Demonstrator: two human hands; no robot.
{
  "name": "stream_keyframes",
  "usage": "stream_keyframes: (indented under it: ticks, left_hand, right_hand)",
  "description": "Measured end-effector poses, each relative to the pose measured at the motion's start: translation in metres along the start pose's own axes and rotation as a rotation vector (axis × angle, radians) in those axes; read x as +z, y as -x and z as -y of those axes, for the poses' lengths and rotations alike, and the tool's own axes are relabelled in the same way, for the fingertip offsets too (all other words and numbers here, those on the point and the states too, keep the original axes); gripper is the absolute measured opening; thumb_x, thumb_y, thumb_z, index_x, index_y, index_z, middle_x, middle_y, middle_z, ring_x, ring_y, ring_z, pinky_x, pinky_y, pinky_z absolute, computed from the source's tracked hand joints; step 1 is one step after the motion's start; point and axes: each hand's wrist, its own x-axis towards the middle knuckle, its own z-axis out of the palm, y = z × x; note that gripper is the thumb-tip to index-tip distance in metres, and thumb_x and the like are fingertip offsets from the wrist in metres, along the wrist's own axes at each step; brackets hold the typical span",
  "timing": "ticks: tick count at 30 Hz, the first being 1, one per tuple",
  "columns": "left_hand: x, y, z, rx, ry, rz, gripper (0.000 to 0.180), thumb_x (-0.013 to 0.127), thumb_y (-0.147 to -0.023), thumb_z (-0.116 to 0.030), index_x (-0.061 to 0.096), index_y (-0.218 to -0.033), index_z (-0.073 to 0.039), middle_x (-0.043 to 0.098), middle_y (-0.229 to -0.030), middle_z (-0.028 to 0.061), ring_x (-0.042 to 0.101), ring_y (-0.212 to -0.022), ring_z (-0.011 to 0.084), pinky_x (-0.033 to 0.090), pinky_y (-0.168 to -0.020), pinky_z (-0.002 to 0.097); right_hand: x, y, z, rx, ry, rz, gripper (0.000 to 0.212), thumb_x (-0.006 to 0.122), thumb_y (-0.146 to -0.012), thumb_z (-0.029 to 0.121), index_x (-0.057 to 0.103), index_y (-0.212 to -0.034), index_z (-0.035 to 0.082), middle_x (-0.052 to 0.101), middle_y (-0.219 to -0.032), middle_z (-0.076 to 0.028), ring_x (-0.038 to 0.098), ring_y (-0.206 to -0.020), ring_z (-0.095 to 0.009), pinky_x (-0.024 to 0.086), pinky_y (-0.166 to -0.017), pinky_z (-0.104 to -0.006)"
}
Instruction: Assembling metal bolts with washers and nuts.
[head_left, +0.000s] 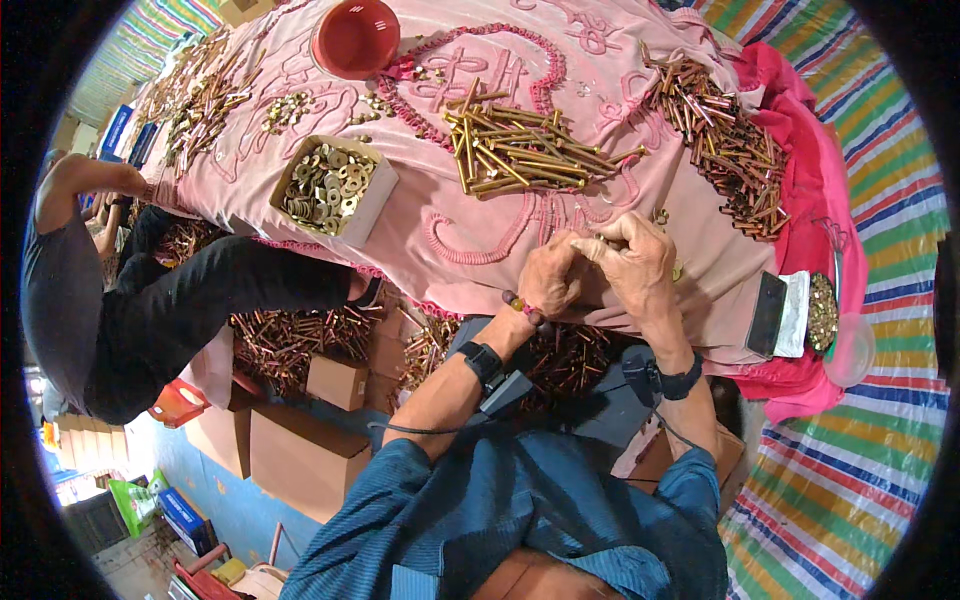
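Observation:
My left hand (551,276) and my right hand (638,264) meet over the near edge of the pink cloth-covered table (460,285). Both are closed, fingers pinched close together; whatever lies between them is too hidden to make out. Just beyond them lies a pile of long brass-coloured bolts (525,150). A few small brass-coloured pieces (661,216) rest on the cloth close to my right hand. To the left, an open cardboard box (368,205) holds many flat round washers (325,188). A larger heap of darker, coppery bolts (725,150) spreads at the right.
A red bowl (355,42) stands at the far side, near scattered small nuts (290,112). At the right edge are a dark phone (767,315) and a bag of small parts (821,312). Another person (85,300) sits at the left. More bolts (300,350) and cartons (305,460) lie below.

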Motion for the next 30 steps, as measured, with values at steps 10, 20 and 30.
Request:
stream_keyframes:
  ticks: [10, 20, 30]
  left_hand:
    - [-0.008, -0.001, -0.011, -0.060, -0.015, 0.085, 0.019, 0.071, -0.088, -0.012, 0.068, -0.106, -0.006, 0.065, -0.088, 0.0188, 0.065, -0.079, 0.0418, 0.051, -0.066, 0.0484]
    - [-0.046, 0.004, -0.020, -0.286, 0.168, 0.355, 0.027, 0.068, -0.099, -0.027, 0.072, -0.111, -0.003, 0.075, -0.095, 0.0178, 0.074, -0.090, 0.0287, 0.057, -0.079, 0.0399]
    - [-0.121, -0.021, 0.004, -0.219, -0.487, -0.348, 0.012, 0.070, -0.095, -0.013, 0.071, -0.105, -0.007, 0.067, -0.085, 0.0123, 0.068, -0.076, 0.0298, 0.054, -0.069, 0.0403]
  right_hand:
    - [-0.018, -0.016, -0.013, -0.006, -0.093, 0.186, 0.025, 0.083, -0.086, 0.023, 0.069, -0.088, 0.002, 0.065, -0.080, -0.010, 0.063, -0.067, -0.027, 0.050, -0.062, -0.0375]
    - [0.061, -0.108, -0.031, -0.183, 0.318, 0.189, 0.071, 0.084, -0.071, 0.027, 0.062, -0.137, 0.013, 0.056, -0.136, -0.016, 0.053, -0.128, -0.037, 0.046, -0.107, -0.0483]
    - [0.064, -0.073, -0.018, -0.295, 0.273, 0.317, 0.048, 0.078, -0.070, 0.019, 0.066, -0.117, 0.013, 0.057, -0.122, -0.011, 0.054, -0.117, -0.035, 0.053, -0.096, -0.0480]
